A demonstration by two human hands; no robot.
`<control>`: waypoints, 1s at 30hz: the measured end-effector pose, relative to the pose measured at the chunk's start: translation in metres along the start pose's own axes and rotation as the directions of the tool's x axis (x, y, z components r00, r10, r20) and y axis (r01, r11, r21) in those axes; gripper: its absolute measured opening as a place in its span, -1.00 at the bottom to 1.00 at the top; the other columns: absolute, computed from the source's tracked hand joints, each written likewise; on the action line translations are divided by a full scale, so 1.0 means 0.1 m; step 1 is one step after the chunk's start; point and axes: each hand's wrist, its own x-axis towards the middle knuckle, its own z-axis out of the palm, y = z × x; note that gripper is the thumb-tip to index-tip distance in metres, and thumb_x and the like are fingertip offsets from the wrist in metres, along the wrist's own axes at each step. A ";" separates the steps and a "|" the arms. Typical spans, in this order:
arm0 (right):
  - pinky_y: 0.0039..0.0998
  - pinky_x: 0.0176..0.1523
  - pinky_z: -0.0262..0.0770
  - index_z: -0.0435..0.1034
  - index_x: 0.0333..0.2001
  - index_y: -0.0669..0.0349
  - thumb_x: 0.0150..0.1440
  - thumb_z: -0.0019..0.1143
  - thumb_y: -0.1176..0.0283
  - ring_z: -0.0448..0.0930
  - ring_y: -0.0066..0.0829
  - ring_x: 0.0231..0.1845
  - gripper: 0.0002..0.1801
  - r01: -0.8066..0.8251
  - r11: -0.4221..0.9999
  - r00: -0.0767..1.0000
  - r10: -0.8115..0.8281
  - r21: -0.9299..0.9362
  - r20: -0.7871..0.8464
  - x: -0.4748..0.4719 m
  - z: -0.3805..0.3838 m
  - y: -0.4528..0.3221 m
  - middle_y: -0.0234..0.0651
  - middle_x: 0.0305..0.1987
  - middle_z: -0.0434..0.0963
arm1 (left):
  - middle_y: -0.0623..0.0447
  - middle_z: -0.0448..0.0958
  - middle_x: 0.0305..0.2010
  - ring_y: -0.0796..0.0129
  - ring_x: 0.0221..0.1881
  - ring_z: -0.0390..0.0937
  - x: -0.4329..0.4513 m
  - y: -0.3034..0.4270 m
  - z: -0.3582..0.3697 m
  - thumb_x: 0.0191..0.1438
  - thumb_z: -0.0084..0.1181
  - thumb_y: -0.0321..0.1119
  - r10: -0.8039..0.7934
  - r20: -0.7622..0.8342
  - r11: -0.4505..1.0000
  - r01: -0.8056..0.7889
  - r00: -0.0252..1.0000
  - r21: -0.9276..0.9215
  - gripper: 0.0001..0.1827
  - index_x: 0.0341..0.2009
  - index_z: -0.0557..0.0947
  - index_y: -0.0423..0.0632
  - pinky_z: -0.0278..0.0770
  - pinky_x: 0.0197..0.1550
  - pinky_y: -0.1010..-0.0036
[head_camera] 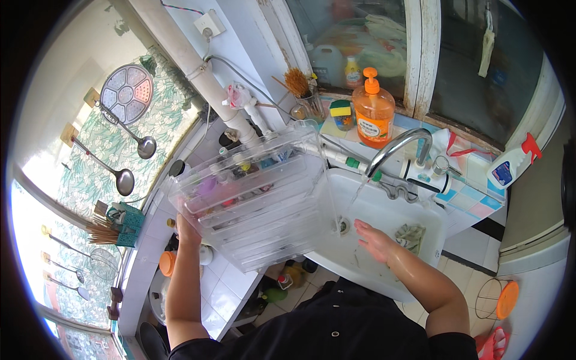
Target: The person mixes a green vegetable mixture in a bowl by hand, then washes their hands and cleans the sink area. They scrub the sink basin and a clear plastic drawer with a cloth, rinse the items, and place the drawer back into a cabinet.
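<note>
My left hand (188, 230) grips the near left edge of a large clear plastic bin (265, 211) with ribbed walls. The bin is tilted, and its right part reaches over the white sink (373, 270). Its far side is partly lost against the clutter behind. My right hand (374, 240) is held over the basin with the fingers apart, holding nothing. A thin stream of water (357, 193) falls from the curved chrome faucet (398, 139) near the drain (344, 226). A wet grey cloth (410, 237) lies in the basin to the right of my right hand.
Behind the sink stand an orange soap pump bottle (373, 110), a sponge (340, 109) on a jar, and a white spray bottle (510, 166). Ladles (124, 180) hang on the left wall above a teal chopstick holder (129, 222). A tiled counter (225, 281) runs along my left.
</note>
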 end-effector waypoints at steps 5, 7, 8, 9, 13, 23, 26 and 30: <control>-0.26 0.36 -0.26 -0.37 0.32 0.20 0.14 -0.15 -0.07 -0.22 -0.30 0.42 -0.07 0.055 0.933 0.998 -0.061 -0.356 -0.004 0.44 0.08 0.25 -0.21 0.42 -0.26 | 0.15 0.37 -0.60 0.38 -0.57 0.38 0.46 -0.36 -0.39 0.15 -0.14 0.04 -0.371 0.020 0.919 0.364 0.928 0.154 -0.61 -0.42 0.45 -0.02 0.39 -0.52 0.38; -0.26 0.32 -0.11 -0.23 0.31 0.19 0.11 -0.11 -0.11 -0.03 -0.30 0.36 -0.10 0.066 0.952 0.991 -0.098 -0.300 -0.090 0.48 0.10 0.33 -0.20 0.34 -0.05 | 0.18 0.30 -0.69 0.37 -0.64 0.34 0.51 -0.51 -0.09 0.15 -0.19 0.13 -0.394 0.054 0.904 0.377 0.917 0.200 -0.55 -0.48 0.43 0.01 0.34 -0.57 0.38; -0.26 0.29 -0.04 -0.16 0.30 0.18 0.09 -0.09 -0.12 0.06 -0.30 0.32 -0.11 0.075 0.960 0.985 -0.114 -0.268 -0.131 0.50 0.11 0.36 -0.20 0.31 0.06 | 0.18 0.30 -0.68 0.37 -0.64 0.33 0.52 -0.59 0.00 0.14 -0.20 0.16 -0.437 0.051 0.894 0.427 0.898 0.132 -0.53 -0.48 0.43 0.02 0.33 -0.58 0.40; -0.28 0.24 0.04 -0.08 0.26 0.17 0.11 -0.09 -0.08 0.14 -0.35 0.24 -0.20 0.083 0.979 0.986 -0.108 -0.186 -0.127 0.54 0.06 0.44 -0.23 0.21 0.15 | 0.18 0.30 -0.67 0.38 -0.65 0.32 0.56 -0.68 0.07 0.13 -0.20 0.19 -0.474 0.050 0.880 0.471 0.879 0.063 -0.51 -0.49 0.43 0.02 0.32 -0.59 0.42; -0.40 -0.02 0.26 0.19 0.03 0.14 0.14 -0.06 0.02 0.34 -0.54 -0.09 -0.48 0.134 0.987 0.978 -0.119 0.084 -0.171 0.34 -0.22 0.79 -0.41 -0.16 0.34 | 0.18 0.31 -0.65 0.40 -0.64 0.32 0.65 -0.92 0.26 0.09 -0.23 0.29 -0.639 0.183 0.768 0.613 0.747 0.185 -0.44 -0.50 0.42 0.03 0.38 -0.53 0.45; -0.51 -0.33 0.40 0.31 -0.25 0.17 0.09 0.02 -0.01 0.47 -0.53 -0.45 -0.56 0.061 0.994 0.845 -0.006 0.086 -0.535 -0.93 -0.31 1.17 -0.39 -0.38 0.42 | 0.02 0.41 -0.22 0.38 -0.26 0.44 0.12 -1.97 0.98 0.17 -0.13 0.01 -0.660 0.371 0.750 0.538 0.653 0.385 -0.55 -0.09 0.36 -0.13 0.51 -0.18 0.43; -0.53 -0.38 0.39 0.32 -0.22 0.20 0.06 0.06 -0.03 0.47 -0.56 -0.50 -0.51 0.096 0.993 0.799 -0.032 0.074 -0.601 -1.37 -0.19 1.02 -0.39 -0.40 0.43 | -0.01 0.39 -0.08 0.32 -0.15 0.46 -0.03 -2.07 1.21 0.20 -0.16 -0.04 -0.658 0.509 0.751 0.537 0.556 0.385 -0.55 -0.01 0.29 -0.15 0.48 -0.12 0.38; -0.57 -0.45 0.35 0.33 -0.17 0.26 0.06 0.06 -0.01 0.42 -0.59 -0.57 -0.48 0.168 0.977 0.738 -0.037 0.131 -0.674 -1.83 -0.06 0.94 -0.42 -0.48 0.42 | -0.04 0.30 0.04 0.20 -0.04 0.43 -0.28 -2.13 1.37 0.20 -0.17 -0.08 -0.671 0.584 0.718 0.597 0.456 0.359 -0.54 0.05 0.23 -0.14 0.46 -0.07 0.31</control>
